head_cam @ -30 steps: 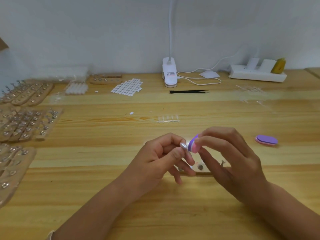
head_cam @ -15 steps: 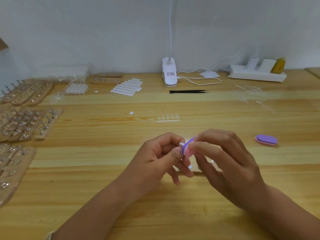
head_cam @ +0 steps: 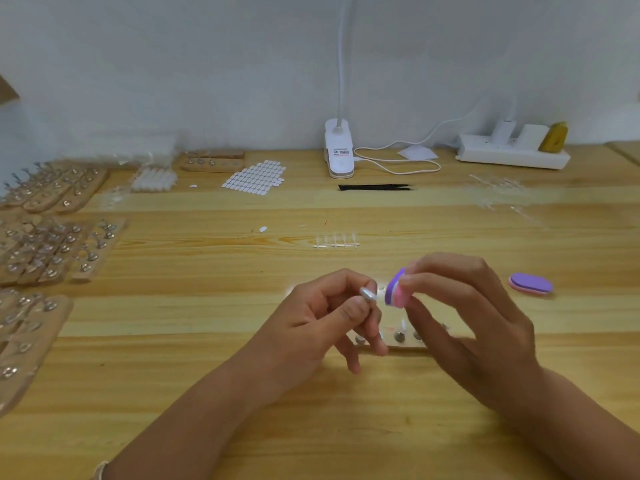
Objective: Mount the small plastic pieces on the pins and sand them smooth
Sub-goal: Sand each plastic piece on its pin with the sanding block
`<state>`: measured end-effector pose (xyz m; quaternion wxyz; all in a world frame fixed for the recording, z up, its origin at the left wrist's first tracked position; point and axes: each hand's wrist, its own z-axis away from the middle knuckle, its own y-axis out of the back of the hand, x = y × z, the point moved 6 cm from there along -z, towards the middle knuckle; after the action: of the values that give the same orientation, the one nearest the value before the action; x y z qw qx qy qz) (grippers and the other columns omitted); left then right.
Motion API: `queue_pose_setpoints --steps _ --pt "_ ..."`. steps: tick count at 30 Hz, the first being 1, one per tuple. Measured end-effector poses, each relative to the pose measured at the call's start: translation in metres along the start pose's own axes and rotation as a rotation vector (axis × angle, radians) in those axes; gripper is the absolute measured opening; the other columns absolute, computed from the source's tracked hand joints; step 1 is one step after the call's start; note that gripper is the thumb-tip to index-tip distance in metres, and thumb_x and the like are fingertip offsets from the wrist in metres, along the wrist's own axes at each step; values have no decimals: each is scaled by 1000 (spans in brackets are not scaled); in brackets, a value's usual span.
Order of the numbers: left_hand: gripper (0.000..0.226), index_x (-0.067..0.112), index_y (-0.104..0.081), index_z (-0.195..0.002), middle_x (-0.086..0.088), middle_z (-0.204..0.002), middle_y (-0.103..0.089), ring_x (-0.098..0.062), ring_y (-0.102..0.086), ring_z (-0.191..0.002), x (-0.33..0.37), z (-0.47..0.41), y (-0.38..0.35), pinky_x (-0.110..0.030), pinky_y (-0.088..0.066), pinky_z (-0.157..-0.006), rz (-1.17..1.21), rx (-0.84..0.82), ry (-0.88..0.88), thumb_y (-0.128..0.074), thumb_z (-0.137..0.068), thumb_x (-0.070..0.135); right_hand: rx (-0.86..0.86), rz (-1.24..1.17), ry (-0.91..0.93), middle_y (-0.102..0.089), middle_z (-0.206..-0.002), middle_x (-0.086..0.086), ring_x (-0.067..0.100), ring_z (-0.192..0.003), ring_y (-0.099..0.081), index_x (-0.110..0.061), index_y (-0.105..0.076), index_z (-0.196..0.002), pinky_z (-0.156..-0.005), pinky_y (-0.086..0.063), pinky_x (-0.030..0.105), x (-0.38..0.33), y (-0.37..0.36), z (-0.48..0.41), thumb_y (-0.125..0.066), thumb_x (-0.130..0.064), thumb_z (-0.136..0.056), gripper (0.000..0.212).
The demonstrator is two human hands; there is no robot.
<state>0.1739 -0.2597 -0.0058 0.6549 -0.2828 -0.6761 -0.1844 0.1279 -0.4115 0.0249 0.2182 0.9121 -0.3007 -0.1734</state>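
My left hand [head_cam: 322,317] pinches a small metal pin [head_cam: 367,294] between thumb and forefinger; a clear plastic piece on its tip is hard to make out. My right hand [head_cam: 464,313] pinches a small purple and pink sanding block [head_cam: 394,292], held on edge just right of the pin's tip with a small gap between them. Under both hands lies a wooden pin holder [head_cam: 398,339] with a few metal pins, partly hidden by my fingers.
A second purple sanding block [head_cam: 530,283] lies to the right. A strip of clear pieces [head_cam: 335,241], black tweezers [head_cam: 375,187], a white sticker sheet [head_cam: 256,178], a lamp base [head_cam: 339,154] and power strip [head_cam: 512,154] sit farther back. Wooden pin racks [head_cam: 52,247] fill the left side.
The sanding block in my right hand slid left against the pin's tip and has come back to the right, off the tip. My left hand stayed nearly still.
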Motion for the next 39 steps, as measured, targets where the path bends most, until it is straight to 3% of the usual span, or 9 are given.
queue_pose_setpoints --steps 4,7,11,13,16,23,27,39 --pt "18 -4 -59 -106 -7 -88 -66 -19 -67 -85 1 0 -4 -32 -56 -60 -34 -22 -31 -51 -98 10 -28 -29 92 -59 -118 5 17 -112 -60 -7 -58 -119 -98 -47 26 -10 -8 3 -67 3 -91 31" --pt "21 -6 -62 -103 -4 -94 -65 -16 -66 -92 1 -1 0 -35 -57 -66 -63 17 -39 -56 -96 13 -43 25 33 -57 -117 5 18 -110 -59 -9 -57 -119 -96 -50 30 5 -4 1 -67 4 -90 33" --pt "20 -8 -63 -100 -7 -85 -63 -13 -62 -74 3 -1 2 -31 -53 -57 -75 59 -67 -58 -94 11 5 -49 84 -59 -117 6 18 -113 -60 -7 -58 -118 -96 -50 28 -11 -4 2 -64 0 -93 26" --pt "17 -8 -63 -98 -6 -81 -63 -11 -59 -66 5 0 2 -27 -50 -52 -61 65 -80 -58 -94 7 -12 -41 135 -59 -119 5 17 -117 -59 -6 -59 -119 -100 -47 27 -17 -8 3 -66 5 -89 32" --pt "15 -7 -65 -96 -9 -84 -64 -15 -63 -72 6 1 3 -27 -48 -49 -51 63 -80 -57 -92 5 -34 39 94 -58 -119 6 18 -114 -59 -7 -58 -118 -101 -46 27 -2 -5 2 -69 13 -83 42" --pt "18 -10 -66 -96 -8 -81 -67 -14 -63 -68 3 0 3 -26 -49 -50 -48 67 -78 -61 -91 6 -18 23 164 -58 -121 6 18 -118 -58 -6 -59 -120 -103 -46 27 -15 -9 5 -68 6 -87 36" --pt "11 -2 -68 -91 -8 -82 -70 -18 -67 -71 4 2 5 -26 -50 -51 -35 85 -77 -64 -89 7 -29 82 76 -57 -118 6 19 -113 -57 -7 -58 -118 -102 -44 26 1 -4 1 -70 10 -84 40" --pt "14 -10 -68 -89 -12 -76 -70 -18 -67 -65 4 0 7 -26 -50 -50 -31 134 -88 -67 -86 4 21 8 101 -57 -122 2 16 -116 -58 -8 -59 -119 -100 -46 27 -8 -4 3 -67 6 -88 36"
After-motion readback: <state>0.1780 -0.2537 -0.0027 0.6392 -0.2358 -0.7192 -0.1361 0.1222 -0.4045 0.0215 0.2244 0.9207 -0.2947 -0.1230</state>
